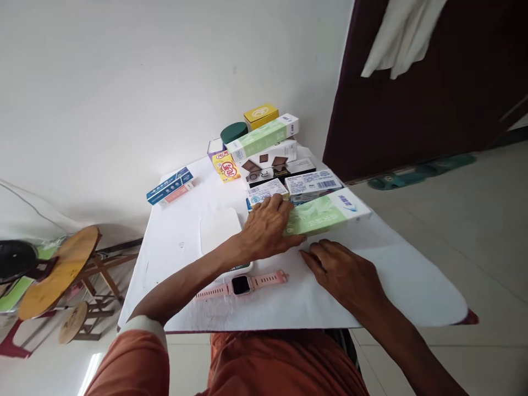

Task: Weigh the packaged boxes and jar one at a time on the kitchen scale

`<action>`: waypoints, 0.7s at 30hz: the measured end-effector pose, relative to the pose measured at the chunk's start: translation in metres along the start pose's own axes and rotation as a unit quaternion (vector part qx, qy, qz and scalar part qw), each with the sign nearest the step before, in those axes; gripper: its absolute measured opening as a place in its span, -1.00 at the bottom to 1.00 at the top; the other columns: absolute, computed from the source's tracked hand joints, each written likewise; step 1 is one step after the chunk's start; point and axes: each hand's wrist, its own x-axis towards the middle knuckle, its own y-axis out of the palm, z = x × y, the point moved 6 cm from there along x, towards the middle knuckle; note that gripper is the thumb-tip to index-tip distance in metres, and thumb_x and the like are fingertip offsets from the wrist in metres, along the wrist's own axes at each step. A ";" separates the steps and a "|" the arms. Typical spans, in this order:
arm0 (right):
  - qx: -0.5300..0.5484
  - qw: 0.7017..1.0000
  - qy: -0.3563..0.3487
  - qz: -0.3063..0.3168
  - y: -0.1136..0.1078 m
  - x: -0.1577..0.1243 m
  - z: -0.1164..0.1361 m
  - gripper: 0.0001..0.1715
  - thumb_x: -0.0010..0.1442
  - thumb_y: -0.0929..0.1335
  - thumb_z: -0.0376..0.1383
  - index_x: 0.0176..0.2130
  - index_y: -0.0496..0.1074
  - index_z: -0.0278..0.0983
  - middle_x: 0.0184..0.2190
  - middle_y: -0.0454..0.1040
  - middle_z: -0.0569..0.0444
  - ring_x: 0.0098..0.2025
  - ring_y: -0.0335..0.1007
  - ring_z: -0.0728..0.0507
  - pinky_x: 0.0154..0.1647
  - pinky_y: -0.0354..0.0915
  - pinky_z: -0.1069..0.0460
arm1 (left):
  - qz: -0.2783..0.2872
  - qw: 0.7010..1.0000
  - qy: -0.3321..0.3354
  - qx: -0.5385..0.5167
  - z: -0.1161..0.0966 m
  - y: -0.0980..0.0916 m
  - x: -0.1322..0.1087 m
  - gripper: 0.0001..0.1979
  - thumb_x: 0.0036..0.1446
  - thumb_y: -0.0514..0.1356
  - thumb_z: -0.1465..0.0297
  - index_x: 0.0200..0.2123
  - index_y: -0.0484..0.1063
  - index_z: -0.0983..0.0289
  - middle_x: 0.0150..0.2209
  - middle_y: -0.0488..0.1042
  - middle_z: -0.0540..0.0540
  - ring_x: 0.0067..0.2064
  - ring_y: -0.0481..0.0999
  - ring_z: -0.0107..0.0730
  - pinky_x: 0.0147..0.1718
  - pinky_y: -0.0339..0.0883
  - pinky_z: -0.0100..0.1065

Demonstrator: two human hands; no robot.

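My left hand (270, 228) is closed at the left end of a green-and-white toothpaste-like box (330, 212), its thumb along the near side and its fingers bent over the far side. Just nearer to me, my right hand (344, 272) rests low over the table with its fingers curled in; nothing shows in them. Two white-and-blue printed boxes stand behind the green box, a left one (268, 190) partly covered by my left fingers and a right one (312, 182). Under my left forearm lies a white flat device (218, 228), partly hidden. A pink-strapped smartwatch (241, 285) lies in front of it.
Farther back are a black box (303, 166), a chocolate-pictured box (268, 160) with another green-and-white box (264, 136) on top, a yellow box (260, 114), a dark green lid (234, 132) and a yellow-and-red box (226, 166). Blue and pink boxes (170, 186) lie left on the white-covered table (396, 286).
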 end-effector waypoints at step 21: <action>-0.009 1.000 0.001 0.021 -0.004 0.004 0.005 -0.50 0.53 0.26 -0.20 -0.47 0.34 -0.24 -0.54 0.40 0.10 -0.50 0.26 -0.03 -0.47 0.04 0.03 | 0.030 0.991 -0.128 -0.025 0.107 -0.029 -0.133 -0.26 0.13 0.49 0.16 0.31 0.36 0.20 0.17 0.44 0.28 0.18 0.45 0.11 0.15 0.37 0.15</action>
